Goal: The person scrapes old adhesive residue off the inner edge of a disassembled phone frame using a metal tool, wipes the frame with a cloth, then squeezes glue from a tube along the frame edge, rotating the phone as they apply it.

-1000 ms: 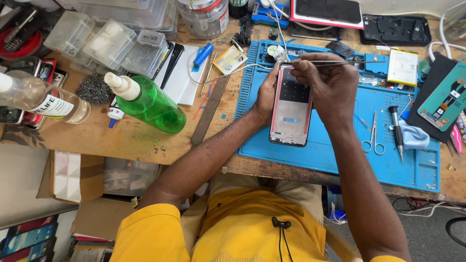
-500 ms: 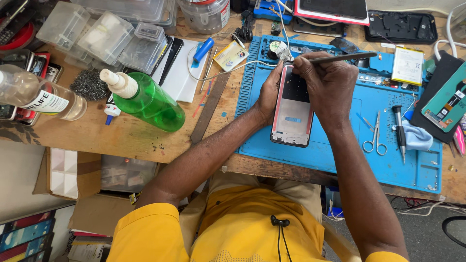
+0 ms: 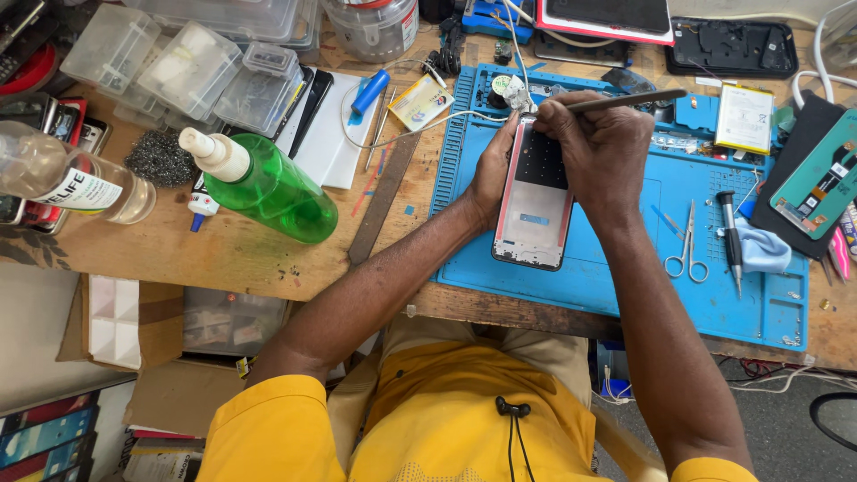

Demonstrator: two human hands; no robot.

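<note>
Grey tool [image 3: 625, 100] tip hidden under right hand [image 3: 603, 152] above phone frame [image 3: 536, 196]

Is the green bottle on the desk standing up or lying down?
Lying down. The green bottle rests on its side on the wooden desk, with its white nozzle pointing up and to the left in the picture.

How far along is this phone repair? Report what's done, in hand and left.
Done: the phone frame lies opened on the blue mat, its inside bare; a battery and a screen panel sit apart from it. In hand: the left hand steadies the frame while the right hand works a thin tool at its top. Left: probably refitting those parts.
</note>
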